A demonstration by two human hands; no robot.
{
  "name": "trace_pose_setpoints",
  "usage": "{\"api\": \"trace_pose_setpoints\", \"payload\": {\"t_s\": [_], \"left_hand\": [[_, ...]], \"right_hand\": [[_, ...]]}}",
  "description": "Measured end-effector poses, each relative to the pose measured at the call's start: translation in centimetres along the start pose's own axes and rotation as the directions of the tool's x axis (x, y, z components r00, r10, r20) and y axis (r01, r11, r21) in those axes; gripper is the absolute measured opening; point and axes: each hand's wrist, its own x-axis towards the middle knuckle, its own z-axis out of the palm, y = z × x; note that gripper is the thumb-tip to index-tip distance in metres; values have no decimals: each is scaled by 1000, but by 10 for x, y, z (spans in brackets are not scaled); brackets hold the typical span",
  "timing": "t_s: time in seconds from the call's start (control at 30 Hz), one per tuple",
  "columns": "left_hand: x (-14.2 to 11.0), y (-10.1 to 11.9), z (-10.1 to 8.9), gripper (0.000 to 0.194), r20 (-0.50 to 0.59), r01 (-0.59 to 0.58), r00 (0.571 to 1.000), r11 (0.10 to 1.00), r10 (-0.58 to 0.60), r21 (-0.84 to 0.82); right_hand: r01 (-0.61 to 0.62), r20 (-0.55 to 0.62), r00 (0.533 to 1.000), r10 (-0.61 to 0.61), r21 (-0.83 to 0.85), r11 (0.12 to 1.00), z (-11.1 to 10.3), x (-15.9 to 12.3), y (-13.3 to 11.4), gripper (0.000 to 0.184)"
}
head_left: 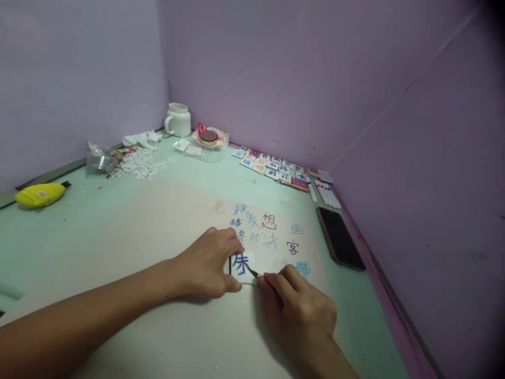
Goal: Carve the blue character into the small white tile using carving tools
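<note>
A small white square tile (pixel 251 259) lies on the table with a blue Chinese character painted on it. My left hand (pixel 211 263) grips the tile's left side, its thumb at the lower edge and its fingers at the upper edge. From the right, my right hand (pixel 300 305) pinches a thin paintbrush (pixel 254 272). The dark brush tip meets the right part of the blue character; most of the handle is hidden in my fingers. Around the tile, more characters (pixel 269 221) in blue, purple and orange are written straight on the tabletop.
Rows of lettered tiles (pixel 272 172) lie along the back wall, with white marker pens (pixel 327 193) and a phone (pixel 341 238) to their right. At the back left are a white mug (pixel 178 120), a heap of white scraps (pixel 136 162) and a yellow pouch (pixel 41 195).
</note>
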Motion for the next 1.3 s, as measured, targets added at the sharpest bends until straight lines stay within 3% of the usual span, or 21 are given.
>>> {"api": "trace_pose_setpoints", "payload": {"t_s": [0.4, 0.53, 0.67, 0.83, 1.1, 1.3], "left_hand": [[0, 2, -1, 44, 3, 26, 1000, 1000, -26, -1], [1, 1, -1, 44, -5, 21, 1000, 1000, -21, 0], [2, 0, 0, 44, -4, 17, 1000, 1000, -17, 1], [1, 1, -1, 45, 6, 28, 1000, 1000, -28, -1], [1, 3, -2, 45, 9, 28, 1000, 1000, -28, 2], [1, 3, -2, 44, 9, 23, 1000, 1000, -23, 3]], "right_hand": [[-60, 156, 987, 35, 156, 986, -6, 6, 4, 33], [-83, 103, 993, 59, 249, 965, -5, 0, 8, 26], [-30, -8, 999, 31, 103, 994, -2, -1, 6, 28], [61, -32, 998, -61, -11, 998, 1, 2, 1, 33], [29, 71, 997, -30, 21, 999, -4, 7, 1, 39], [-30, 169, 986, 3, 156, 987, -6, 9, 7, 34]]}}
